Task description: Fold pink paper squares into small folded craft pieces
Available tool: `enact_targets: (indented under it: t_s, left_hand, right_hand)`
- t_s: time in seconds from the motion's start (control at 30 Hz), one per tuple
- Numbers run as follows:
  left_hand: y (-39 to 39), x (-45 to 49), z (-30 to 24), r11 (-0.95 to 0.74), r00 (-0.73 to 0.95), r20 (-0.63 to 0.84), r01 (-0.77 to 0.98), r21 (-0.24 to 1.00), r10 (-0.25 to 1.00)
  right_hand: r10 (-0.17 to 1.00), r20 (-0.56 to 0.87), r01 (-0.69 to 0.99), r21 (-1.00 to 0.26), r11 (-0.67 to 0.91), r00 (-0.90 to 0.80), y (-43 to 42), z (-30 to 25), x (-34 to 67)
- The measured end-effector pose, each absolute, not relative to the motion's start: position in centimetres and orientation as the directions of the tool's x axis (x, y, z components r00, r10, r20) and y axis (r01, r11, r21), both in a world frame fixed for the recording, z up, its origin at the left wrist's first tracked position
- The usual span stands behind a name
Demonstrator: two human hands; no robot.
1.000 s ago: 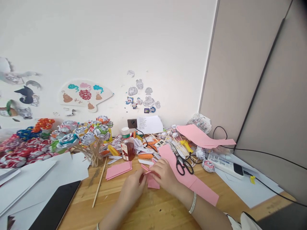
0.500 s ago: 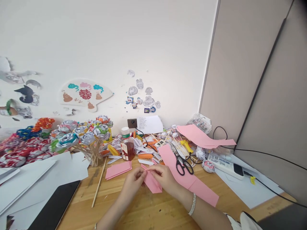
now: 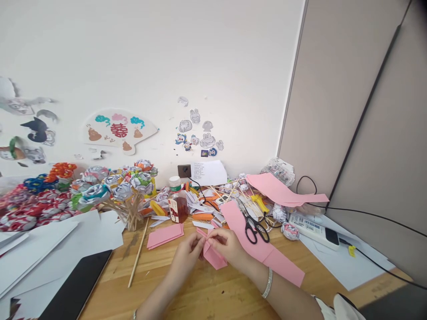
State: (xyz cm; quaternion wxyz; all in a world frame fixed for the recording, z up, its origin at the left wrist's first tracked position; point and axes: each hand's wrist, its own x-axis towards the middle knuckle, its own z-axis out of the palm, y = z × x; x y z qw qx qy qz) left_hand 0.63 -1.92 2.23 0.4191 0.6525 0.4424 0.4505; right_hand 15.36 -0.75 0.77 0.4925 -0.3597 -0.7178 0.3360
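Both hands meet over the wooden desk [image 3: 213,293] and pinch a small folded pink paper piece [image 3: 215,258]. My left hand [image 3: 187,255] grips its upper left corner with fingertips pressed together. My right hand [image 3: 230,246], with a silver bracelet on the wrist, holds the top edge from the right. The piece is lifted a little off the desk and tilted. A stack of pink paper squares [image 3: 165,235] lies just left of the hands, and a long pink strip [image 3: 263,251] runs to their right.
Black scissors [image 3: 252,226] rest on the pink strip. A glue bottle [image 3: 176,205], a wooden stick [image 3: 138,255], paper flowers on sticks [image 3: 123,191], white sheets [image 3: 50,249], a dark tablet [image 3: 78,289] and a white device with cable [image 3: 313,229] crowd the desk.
The hands raised the pink piece off the desk and turned it; the fingers shifted up to its top edge. Everything else stayed put.
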Motion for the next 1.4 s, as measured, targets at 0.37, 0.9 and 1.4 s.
enact_targets:
  t_s: [0.37, 0.9, 1.4]
  left_hand:
    - [-2.3, 0.6, 2.6, -0.322, 0.249, 0.244, 0.352, 0.879, 0.937]
    - [-1.4, -0.1, 2.3, -0.271, 0.149, 0.248, 0.163, 0.949, 0.957]
    - [-1.0, -0.6, 3.1, -0.173, 0.046, 0.171, 0.026, 0.985, 0.984]
  right_hand:
    - [0.856, 0.450, 0.148, -0.857, 0.494, -0.254, -0.5, 0.9, 15.5]
    - [0.853, 0.442, 0.152, -0.856, 0.494, -0.278, -0.2, 1.8, 16.4]
    - [0.875, 0.239, -0.073, -0.971, 0.230, -0.421, 1.3, 0.7, 17.3]
